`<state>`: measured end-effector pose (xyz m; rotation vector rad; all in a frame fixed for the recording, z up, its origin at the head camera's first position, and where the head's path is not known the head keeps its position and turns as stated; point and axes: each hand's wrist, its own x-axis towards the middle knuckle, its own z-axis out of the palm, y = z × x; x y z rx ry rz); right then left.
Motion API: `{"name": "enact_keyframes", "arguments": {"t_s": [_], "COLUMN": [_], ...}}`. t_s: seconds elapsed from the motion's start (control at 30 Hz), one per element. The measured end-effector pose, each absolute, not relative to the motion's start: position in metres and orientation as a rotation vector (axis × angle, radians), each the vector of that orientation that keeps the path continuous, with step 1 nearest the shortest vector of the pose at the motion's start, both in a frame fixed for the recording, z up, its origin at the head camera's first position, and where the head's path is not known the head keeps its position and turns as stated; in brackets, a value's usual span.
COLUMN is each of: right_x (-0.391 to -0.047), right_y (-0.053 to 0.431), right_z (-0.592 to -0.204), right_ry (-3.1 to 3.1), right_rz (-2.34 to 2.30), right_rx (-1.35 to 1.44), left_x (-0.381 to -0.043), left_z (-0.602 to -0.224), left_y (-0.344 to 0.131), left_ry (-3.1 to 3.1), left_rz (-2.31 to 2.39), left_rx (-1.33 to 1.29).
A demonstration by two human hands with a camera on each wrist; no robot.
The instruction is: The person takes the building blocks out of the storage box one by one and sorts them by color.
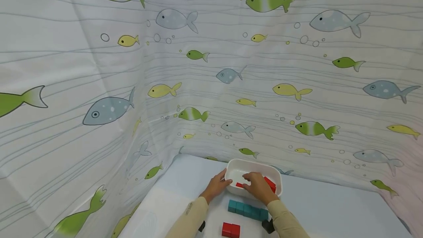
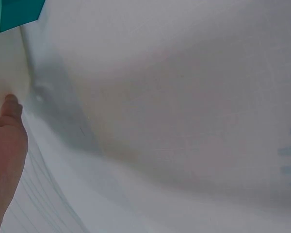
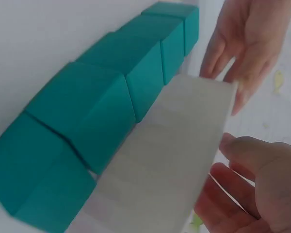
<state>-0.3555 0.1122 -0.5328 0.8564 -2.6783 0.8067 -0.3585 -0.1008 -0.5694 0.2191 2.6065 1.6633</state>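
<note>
Nearest the person, a pair of red blocks sits on the white table, close to the near edge between the two beige sleeves. Just beyond it, a row of teal blocks lies side by side, running left to right; the right wrist view shows the same teal blocks packed touching each other, right up against the near wall of the white bin. Past the row stands the white bin, a rounded rectangular tub, near the far edge of the table. Left hand rests against the bin's left near corner, fingers fairly straight and relaxed against the wall, not wrapped round it; in the left wrist view only part of the left hand shows at the left edge, against a pale surface, with a teal corner at the top left. Right hand reaches over the near rim into the bin, fingers loosely curved and spread downward over a red block on the bin floor; cannot tell if it actually pinches the block. More red blocks lie inside the bin, right of that hand. Farthest back, a fish-print curtain hangs round the table on the left and far sides.
</note>
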Motion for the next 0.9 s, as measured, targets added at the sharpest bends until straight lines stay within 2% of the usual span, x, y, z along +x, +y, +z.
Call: {"name": "enact_keyframes", "arguments": {"t_s": [0.33, 0.57, 0.9], "right_x": [-0.390, -0.391, -0.394], "right_y": [0.108, 0.109, 0.101], "right_z": [-0.557, -0.563, -0.556], "right_ry": [-2.816, -2.907, -3.019], "right_rz": [1.015, 1.121, 1.054], "right_rx": [0.715, 0.550, 0.534], "left_x": [-0.356, -0.354, -0.358], "left_z": [-0.569, -0.566, -0.572], "left_y": [-0.101, -0.098, -0.100], "left_ry": [2.596, 2.592, 2.591], "left_rz": [1.690, 1.679, 1.684], "left_rx": [0.216, 0.217, 0.187]}}
